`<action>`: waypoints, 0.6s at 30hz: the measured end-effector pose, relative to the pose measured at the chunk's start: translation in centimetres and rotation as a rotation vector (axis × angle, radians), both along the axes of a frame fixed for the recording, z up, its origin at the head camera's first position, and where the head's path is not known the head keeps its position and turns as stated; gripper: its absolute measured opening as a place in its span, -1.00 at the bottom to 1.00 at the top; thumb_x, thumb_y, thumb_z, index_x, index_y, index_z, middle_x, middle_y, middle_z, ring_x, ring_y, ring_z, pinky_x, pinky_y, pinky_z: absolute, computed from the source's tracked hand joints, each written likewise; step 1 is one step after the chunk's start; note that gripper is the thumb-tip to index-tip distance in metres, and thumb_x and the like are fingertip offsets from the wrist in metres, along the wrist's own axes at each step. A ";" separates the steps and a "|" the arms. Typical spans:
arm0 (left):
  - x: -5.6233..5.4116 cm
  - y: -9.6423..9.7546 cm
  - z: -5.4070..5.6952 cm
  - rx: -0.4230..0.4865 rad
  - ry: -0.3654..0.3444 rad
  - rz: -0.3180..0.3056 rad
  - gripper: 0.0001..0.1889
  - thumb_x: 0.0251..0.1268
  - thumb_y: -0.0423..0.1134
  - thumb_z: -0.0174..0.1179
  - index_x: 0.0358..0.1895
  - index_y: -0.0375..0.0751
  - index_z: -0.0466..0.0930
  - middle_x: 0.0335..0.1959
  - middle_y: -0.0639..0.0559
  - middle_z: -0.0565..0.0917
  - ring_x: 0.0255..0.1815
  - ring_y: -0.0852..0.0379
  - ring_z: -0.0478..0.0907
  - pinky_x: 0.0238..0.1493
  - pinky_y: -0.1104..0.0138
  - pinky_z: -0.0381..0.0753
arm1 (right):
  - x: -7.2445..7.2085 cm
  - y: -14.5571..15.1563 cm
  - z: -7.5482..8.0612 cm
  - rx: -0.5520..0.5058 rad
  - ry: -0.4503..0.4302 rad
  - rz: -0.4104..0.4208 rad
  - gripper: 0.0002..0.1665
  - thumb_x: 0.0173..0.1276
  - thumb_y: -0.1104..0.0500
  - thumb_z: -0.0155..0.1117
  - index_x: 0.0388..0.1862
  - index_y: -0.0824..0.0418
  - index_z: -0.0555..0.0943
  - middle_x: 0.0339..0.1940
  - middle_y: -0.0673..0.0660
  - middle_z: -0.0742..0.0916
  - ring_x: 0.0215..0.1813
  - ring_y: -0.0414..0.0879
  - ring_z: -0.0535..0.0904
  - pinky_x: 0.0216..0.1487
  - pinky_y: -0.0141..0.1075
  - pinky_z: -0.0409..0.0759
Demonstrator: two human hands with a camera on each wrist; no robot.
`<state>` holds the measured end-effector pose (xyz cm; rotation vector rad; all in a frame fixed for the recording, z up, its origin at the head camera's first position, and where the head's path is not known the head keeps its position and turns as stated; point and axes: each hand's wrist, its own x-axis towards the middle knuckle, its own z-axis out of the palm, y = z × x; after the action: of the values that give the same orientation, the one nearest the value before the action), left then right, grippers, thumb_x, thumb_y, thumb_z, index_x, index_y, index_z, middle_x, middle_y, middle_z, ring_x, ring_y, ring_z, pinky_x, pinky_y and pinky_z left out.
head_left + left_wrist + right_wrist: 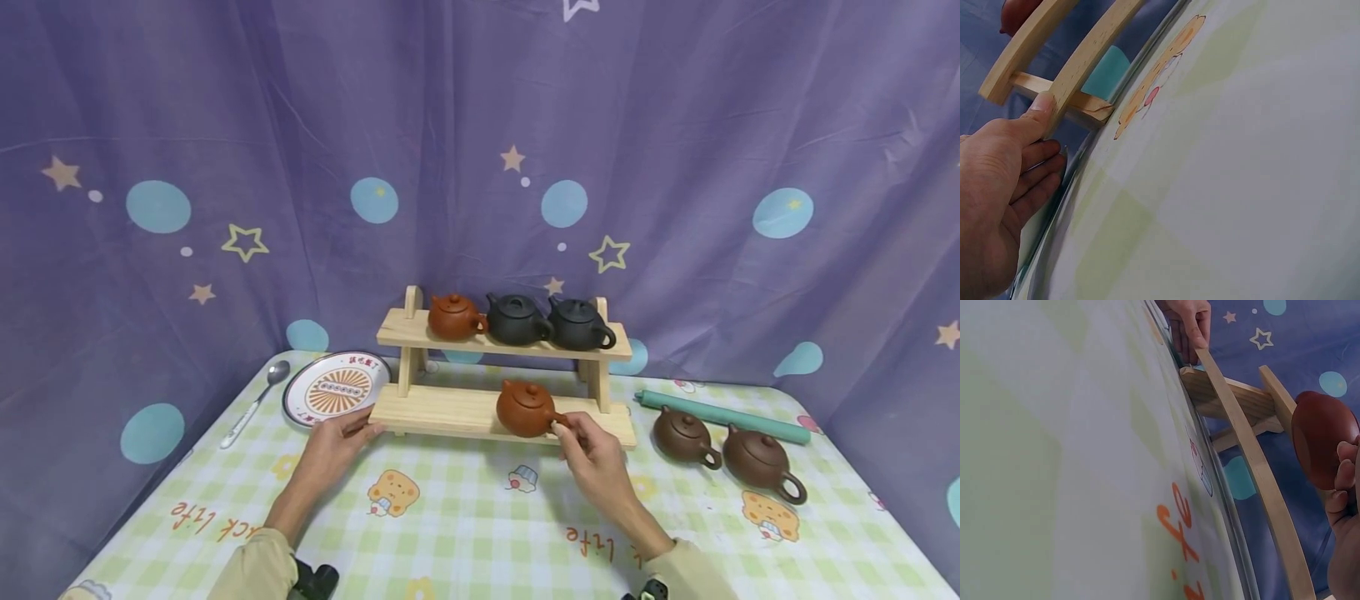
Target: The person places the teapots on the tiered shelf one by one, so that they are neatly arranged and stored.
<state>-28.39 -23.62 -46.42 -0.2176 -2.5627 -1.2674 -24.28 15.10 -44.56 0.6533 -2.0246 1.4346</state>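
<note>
My right hand (pixel 597 461) pinches the handle of an orange-brown teapot (pixel 527 410), seen at the lower board of a two-tier wooden rack (pixel 442 410). In the right wrist view the teapot (pixel 1324 439) shows its side, with my fingers (pixel 1345 475) at its handle. My left hand (pixel 332 452) grips the left end of that lower board; in the left wrist view the thumb (pixel 1040 107) lies on the wood. On the upper board stand another orange-brown teapot (pixel 453 317) and two black teapots, one in the middle (pixel 516 320) and one on the right (pixel 579 325).
Right of the rack, two dark brown teapots (pixel 684 437) (pixel 757 459) stand before a green rolled tube (pixel 723 416). To the left lie a white patterned plate (pixel 300 398) and a spoon (pixel 255 406). A checkered cloth (pixel 465 533) covers the table; a purple curtain (pixel 465 100) hangs behind.
</note>
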 end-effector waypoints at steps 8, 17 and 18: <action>0.0 0.1 0.1 0.002 0.001 -0.001 -0.48 0.43 -0.12 0.37 0.29 -0.40 0.59 0.06 -0.24 0.74 0.05 -0.11 0.74 0.13 0.08 0.69 | 0.7 -1.6 2.3 -0.018 0.026 0.075 -0.95 0.48 0.50 0.21 -0.23 0.53 0.59 -0.64 0.15 0.56 -0.56 -0.32 0.39 -0.68 -0.47 0.34; 0.1 0.1 0.1 -0.022 -0.009 0.011 -0.47 0.43 -0.09 0.37 0.29 -0.40 0.59 0.07 -0.23 0.74 0.06 -0.11 0.74 0.15 0.04 0.67 | 0.4 -3.2 2.7 -0.014 -0.007 0.085 -0.95 0.48 0.50 0.22 -0.23 0.51 0.59 -0.63 0.20 0.58 -0.53 -0.32 0.41 -0.62 -0.48 0.36; 0.1 0.1 0.1 -0.023 -0.007 0.011 -0.47 0.43 -0.09 0.37 0.29 -0.40 0.59 0.07 -0.23 0.74 0.06 -0.11 0.74 0.15 0.04 0.67 | 0.3 -3.4 2.7 -0.015 -0.005 0.086 -0.96 0.47 0.51 0.23 -0.23 0.50 0.59 -0.63 0.20 0.58 -0.54 -0.32 0.42 -0.62 -0.48 0.36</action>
<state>-28.31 -23.55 -46.31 -0.2035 -2.5819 -1.2378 -23.97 11.73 -41.88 0.7392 -2.0095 1.5004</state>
